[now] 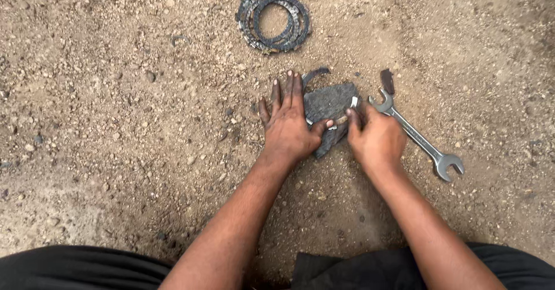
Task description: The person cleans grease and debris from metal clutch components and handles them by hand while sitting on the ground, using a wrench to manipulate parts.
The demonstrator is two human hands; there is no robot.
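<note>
I see my left hand (pixel 287 129) pressed flat on the sandy dirt ground (pixel 115 122), fingers (pixel 288 90) spread and released, its thumb lying across the dark grey rough abrasive sheet (pixel 329 106). That sheet sits between my two hands, just right of the left fingers. My right hand (pixel 374 140) is curled, its fingers pinching a small thin metal piece (pixel 354 101) against the sheet's right edge. A silver double open-ended steel wrench (pixel 417 140) lies just beside the right hand. A stack of dark toothed rings (pixel 274 19) rests well apart, farther out.
</note>
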